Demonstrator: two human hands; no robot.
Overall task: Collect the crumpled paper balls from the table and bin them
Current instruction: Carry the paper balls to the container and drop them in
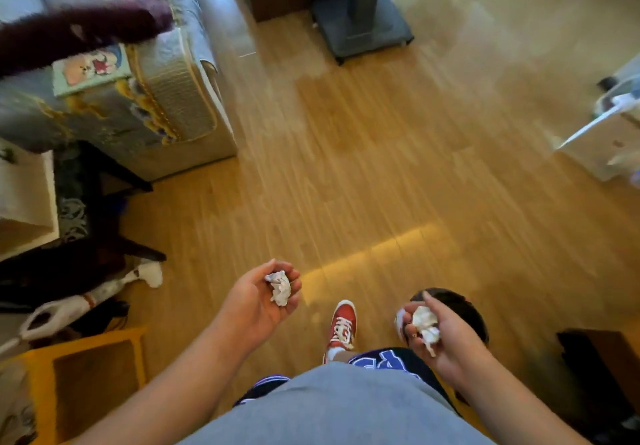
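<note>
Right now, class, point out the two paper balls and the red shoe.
Left paper ball (280,287): head view, middle of the crumpled wad.
Right paper ball (426,326): head view, middle of the wad.
Red shoe (341,327): head view, white laces.

Light wooden plank floor (381,174), patterned sofa (166,105) standing at left, grey stand base (363,29) at top, red shoe (343,323) near bottom, yellow stool (45,368) lower left, white cloth (104,289) beside it

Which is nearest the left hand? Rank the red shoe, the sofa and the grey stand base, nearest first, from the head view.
From the left hand:
1. Red shoe, just to its right on the floor.
2. Sofa, ahead on the left.
3. Grey stand base, far ahead.
</note>
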